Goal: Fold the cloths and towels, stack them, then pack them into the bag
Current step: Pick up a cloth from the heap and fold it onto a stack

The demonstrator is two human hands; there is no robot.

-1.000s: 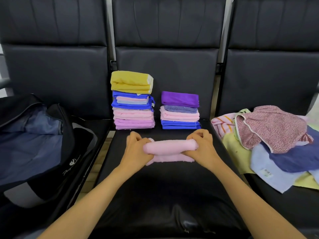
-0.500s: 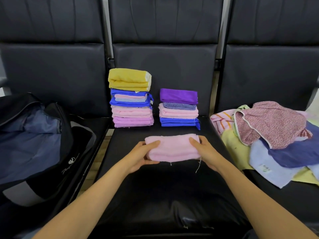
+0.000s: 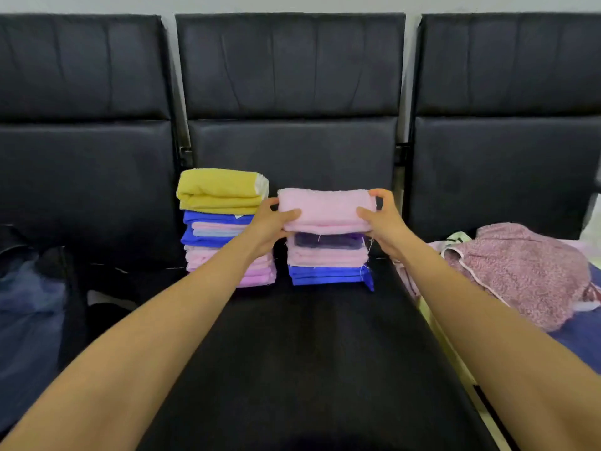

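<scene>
Towel (image 3: 325, 208) held in both your hands, over the right stack (image 3: 328, 266).
Your left hand (image 3: 270, 222) grips the pink towel's left end and your right hand (image 3: 385, 222) grips its right end, fingers curled round it. The folded towel lies flat, just above the purple cloth (image 3: 328, 239) on top of the right stack; you cannot tell if they touch. The left stack (image 3: 214, 229), yellow on top, stands just beside it on the black seat (image 3: 309, 353). The bag (image 3: 32, 304) lies open far left. A loose pile (image 3: 520, 271) of cloths lies far right.
</scene>
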